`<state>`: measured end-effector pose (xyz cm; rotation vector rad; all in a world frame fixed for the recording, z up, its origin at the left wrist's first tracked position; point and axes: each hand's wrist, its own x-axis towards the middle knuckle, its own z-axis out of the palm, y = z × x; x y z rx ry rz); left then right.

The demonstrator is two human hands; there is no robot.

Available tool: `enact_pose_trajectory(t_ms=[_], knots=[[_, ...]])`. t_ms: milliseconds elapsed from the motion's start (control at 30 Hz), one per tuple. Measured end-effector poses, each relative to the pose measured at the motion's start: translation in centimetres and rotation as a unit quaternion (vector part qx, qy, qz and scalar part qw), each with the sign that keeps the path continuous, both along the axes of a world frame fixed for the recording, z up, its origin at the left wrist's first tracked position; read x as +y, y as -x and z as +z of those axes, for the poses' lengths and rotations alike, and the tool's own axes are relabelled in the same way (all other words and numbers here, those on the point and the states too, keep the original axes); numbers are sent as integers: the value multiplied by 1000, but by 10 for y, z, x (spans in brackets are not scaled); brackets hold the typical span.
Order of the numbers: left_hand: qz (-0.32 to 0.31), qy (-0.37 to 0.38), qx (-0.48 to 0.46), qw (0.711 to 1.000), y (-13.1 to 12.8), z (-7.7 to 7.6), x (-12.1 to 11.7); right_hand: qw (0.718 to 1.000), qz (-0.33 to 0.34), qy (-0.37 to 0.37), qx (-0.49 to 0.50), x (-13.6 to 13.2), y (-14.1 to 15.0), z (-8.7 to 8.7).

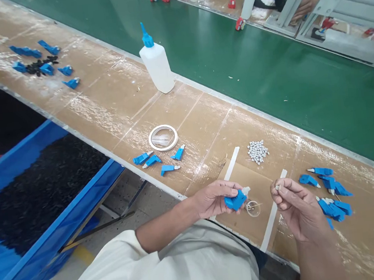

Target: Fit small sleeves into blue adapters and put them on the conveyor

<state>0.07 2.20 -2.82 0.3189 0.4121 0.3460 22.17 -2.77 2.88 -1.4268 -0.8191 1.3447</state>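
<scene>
My left hand [218, 197] is closed around a blue plastic part [235, 200] with a pale grey tip pointing to the right. To its right, my right hand [296, 204] pinches a tiny pale grey piece [277, 188] between thumb and fingertips. A small clear round dish [253, 208] stands on the cardboard between the hands, with a thin stick in it. Beyond them lies a pile of small grey pieces [258, 151]. Several blue parts [331, 207] with grey tips lie to the right of my right hand.
A white squeeze bottle [158, 65] with a blue nozzle stands by the green belt [197, 45]. Left of my hands are a tape roll [163, 137] and several blue parts [152, 160]. A blue bin [87, 179] of black pieces sits below the bench. Co-workers' hands show across the belt.
</scene>
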Motion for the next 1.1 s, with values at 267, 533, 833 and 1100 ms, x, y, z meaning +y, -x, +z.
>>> enact_pose_trajectory(t_ms=[267, 533, 833, 1100], knots=[[60, -33, 14, 998, -14, 14, -13, 997, -55, -32, -41, -38, 45, 7], [92, -76, 17, 993, -12, 19, -19, 991, -86, -30, -97, -49, 64, 1], [101, -101, 34, 989, -11, 16, -20, 985, -84, -47, -145, -44, 67, -1], [105, -91, 41, 989, -11, 13, -21, 982, -77, -56, -162, -45, 69, -2]])
